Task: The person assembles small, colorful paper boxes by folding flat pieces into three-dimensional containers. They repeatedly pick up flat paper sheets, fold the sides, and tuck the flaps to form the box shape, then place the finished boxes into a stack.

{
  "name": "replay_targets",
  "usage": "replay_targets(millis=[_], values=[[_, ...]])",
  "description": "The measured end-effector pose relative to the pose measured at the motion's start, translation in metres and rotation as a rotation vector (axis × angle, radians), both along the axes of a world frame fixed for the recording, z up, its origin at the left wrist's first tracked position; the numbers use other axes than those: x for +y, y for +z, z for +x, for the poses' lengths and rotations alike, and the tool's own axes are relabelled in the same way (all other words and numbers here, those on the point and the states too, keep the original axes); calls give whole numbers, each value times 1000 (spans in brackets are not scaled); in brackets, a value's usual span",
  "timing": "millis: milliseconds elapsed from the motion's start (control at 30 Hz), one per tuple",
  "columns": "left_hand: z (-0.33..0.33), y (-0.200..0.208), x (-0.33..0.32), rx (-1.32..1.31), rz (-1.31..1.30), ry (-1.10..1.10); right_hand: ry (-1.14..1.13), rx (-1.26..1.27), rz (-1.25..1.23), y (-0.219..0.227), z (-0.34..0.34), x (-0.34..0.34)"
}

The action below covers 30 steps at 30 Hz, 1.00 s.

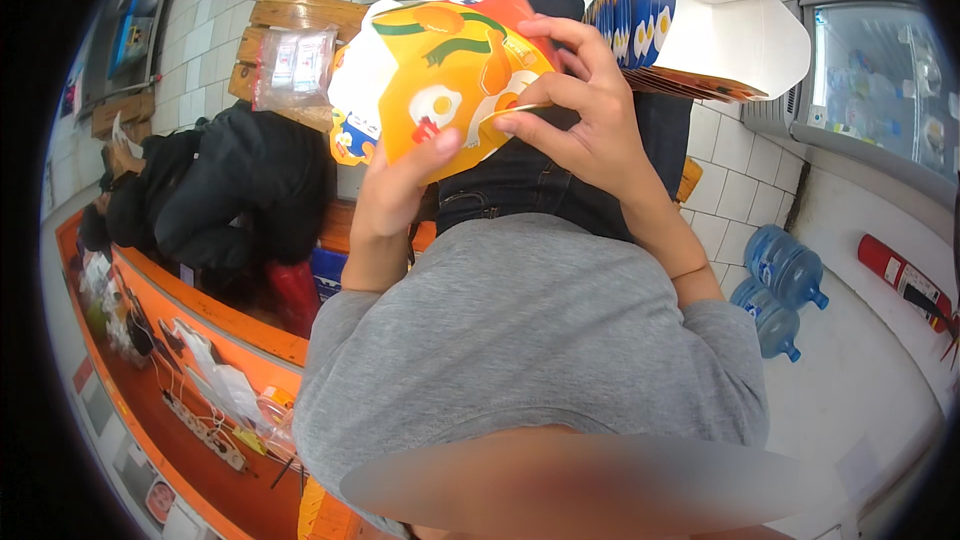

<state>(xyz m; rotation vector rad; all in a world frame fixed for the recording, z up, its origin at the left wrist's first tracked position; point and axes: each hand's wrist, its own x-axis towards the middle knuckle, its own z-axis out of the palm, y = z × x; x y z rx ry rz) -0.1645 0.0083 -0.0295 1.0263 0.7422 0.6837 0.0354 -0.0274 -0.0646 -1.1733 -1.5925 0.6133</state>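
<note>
A yellow paperboard food carton [405, 70], printed with fried eggs and peppers, is held above my lap. My left hand [400, 185] grips its near left edge, with the thumb lying on the printed face. At its right side my right hand [590, 105] pinches a flap between thumb and index finger, the other fingers curled over the upper edge. Beneath and left of it shows another carton [352, 135], white and blue. A row of nested cartons [640, 25], blue outside and white inside, rests by my right leg.
A wooden bench [300, 12] holds a clear plastic packet [293, 68]. Black bags or clothing [240, 185] lie on the left, beside an orange counter [215, 305] with a power strip [205, 430]. To the right are large water bottles [785, 265], a glass-door fridge [885, 80] and a fire extinguisher [900, 275].
</note>
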Motion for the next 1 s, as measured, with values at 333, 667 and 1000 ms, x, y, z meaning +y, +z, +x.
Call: replay_targets(millis=[333, 667, 1000], values=[[11, -17, -15, 77, -120, 95, 17, 718, -114, -29, -12, -10], [-8, -43, -1, -682, -228, -242, 313, 831, -198, -40, -9, 1], [-11, -20, 1, 154, 250, 47, 28, -13, -75, -13, 1, 1]])
